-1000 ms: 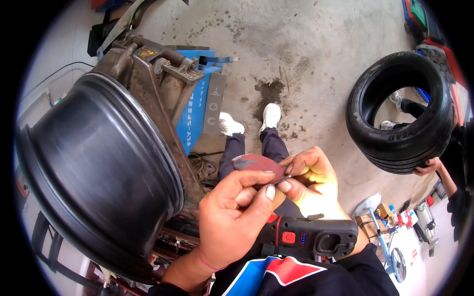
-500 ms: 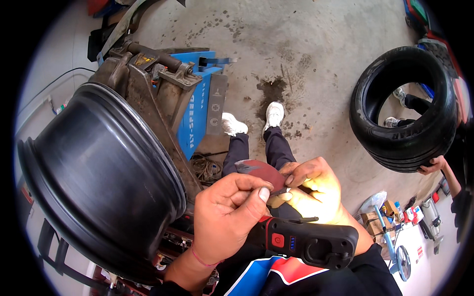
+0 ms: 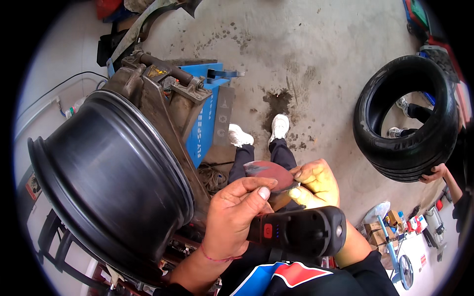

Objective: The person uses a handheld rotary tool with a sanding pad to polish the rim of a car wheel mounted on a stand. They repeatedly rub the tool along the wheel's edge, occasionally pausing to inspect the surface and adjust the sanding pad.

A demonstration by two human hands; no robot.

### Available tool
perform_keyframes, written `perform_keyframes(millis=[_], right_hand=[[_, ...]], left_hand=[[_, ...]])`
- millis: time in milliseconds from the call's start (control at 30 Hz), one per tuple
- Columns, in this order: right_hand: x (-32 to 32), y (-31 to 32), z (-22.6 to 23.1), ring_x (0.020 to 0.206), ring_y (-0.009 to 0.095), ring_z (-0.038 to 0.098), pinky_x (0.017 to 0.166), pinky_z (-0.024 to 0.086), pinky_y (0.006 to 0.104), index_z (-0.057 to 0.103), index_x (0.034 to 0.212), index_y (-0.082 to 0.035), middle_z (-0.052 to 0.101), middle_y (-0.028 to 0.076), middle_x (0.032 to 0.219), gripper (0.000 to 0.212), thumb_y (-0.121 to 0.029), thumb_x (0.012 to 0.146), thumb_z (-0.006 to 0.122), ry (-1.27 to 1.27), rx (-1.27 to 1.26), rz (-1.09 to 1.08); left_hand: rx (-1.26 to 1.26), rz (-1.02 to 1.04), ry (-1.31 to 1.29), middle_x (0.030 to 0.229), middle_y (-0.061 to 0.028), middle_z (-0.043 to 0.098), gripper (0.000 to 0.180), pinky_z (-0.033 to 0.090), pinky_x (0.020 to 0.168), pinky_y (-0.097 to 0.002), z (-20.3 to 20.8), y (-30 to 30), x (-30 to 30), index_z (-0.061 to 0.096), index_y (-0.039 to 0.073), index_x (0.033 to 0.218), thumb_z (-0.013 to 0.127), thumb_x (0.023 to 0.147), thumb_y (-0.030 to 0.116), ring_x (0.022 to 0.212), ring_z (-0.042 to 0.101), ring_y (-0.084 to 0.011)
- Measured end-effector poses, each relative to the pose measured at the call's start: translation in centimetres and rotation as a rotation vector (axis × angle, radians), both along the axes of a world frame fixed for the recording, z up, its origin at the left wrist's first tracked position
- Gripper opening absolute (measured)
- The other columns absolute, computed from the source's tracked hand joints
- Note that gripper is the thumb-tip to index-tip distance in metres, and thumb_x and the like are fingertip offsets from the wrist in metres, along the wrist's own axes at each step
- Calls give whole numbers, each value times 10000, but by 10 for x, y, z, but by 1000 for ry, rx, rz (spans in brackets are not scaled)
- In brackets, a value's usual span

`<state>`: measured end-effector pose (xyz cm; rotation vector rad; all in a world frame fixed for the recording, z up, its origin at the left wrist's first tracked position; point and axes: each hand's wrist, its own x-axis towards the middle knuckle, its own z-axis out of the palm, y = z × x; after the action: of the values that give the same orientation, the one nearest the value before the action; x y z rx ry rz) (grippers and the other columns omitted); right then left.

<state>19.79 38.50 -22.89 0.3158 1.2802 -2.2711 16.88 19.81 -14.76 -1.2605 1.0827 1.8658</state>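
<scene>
A reddish-brown round sanding disc (image 3: 277, 174) with a grey worn patch is held up in front of me between both hands. My left hand (image 3: 235, 209) pinches its near edge with thumb and forefinger. On the other side, my right hand (image 3: 317, 183) grips the disc's right edge, its fingers lit yellow. Below the hands sits a black work light (image 3: 298, 233) with a red button. What supports the light cannot be made out.
To my left a large black wheel rim (image 3: 111, 177) is mounted by a blue-and-metal machine (image 3: 207, 123). At the right, another person's hand (image 3: 434, 172) holds up a black tyre (image 3: 405, 158). Cardboard boxes (image 3: 377, 234) lie at lower right.
The whole view has shifted, with the scene moving right and slightly down. The work light has turned, showing more of its lamp end. Both hands still hold the disc.
</scene>
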Motion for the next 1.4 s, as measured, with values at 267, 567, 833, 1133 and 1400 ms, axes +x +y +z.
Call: perform_keyframes(millis=[267, 567, 833, 1133, 1400], right_hand=[[-5, -8, -1, 1087, 153, 631, 974, 491, 307, 560, 1273, 26, 657, 80, 1170, 294, 18, 988, 632, -23, 100, -59], [8, 25, -36, 935, 91, 564, 845, 442, 246, 622, 1194, 1, 629, 24, 1060, 248, 9, 948, 648, -238, 342, -449], [51, 142, -43, 910, 107, 584, 819, 486, 260, 617, 1142, -26, 636, 34, 1033, 208, -3, 939, 580, -260, 777, -699], [18, 9, 18, 965, 126, 572, 862, 460, 277, 522, 1046, -35, 626, 66, 1076, 175, 42, 891, 545, -190, 233, -307], [18, -27, -1, 987, 152, 574, 902, 483, 306, 520, 1043, -40, 607, 81, 1082, 191, 5, 876, 600, -379, 28, -61]], left_hand=[[-87, 175, 133, 792, -48, 649, 165, 552, 586, -230, -7, -6, 15, 563, 54, 1085, 632, 1026, 192, 672, 668, -119], [-230, -231, 275, 782, -33, 674, 217, 498, 617, -206, -17, -14, 35, 606, -13, 1148, 707, 972, 64, 652, 627, -72], [342, -274, 207, 843, 10, 629, 513, 500, 682, -262, -51, 7, 82, 599, -6, 1325, 713, 992, 367, 740, 586, -77], [-380, -505, 729, 1254, -177, 634, 546, 495, 1005, -365, -43, 1, 50, 592, 9, 1240, 831, 754, 79, 1142, 633, -288], [-242, -317, 561, 1013, -21, 652, 433, 514, 832, -290, -61, -25, 65, 582, 26, 1196, 831, 864, 150, 904, 588, -102]])
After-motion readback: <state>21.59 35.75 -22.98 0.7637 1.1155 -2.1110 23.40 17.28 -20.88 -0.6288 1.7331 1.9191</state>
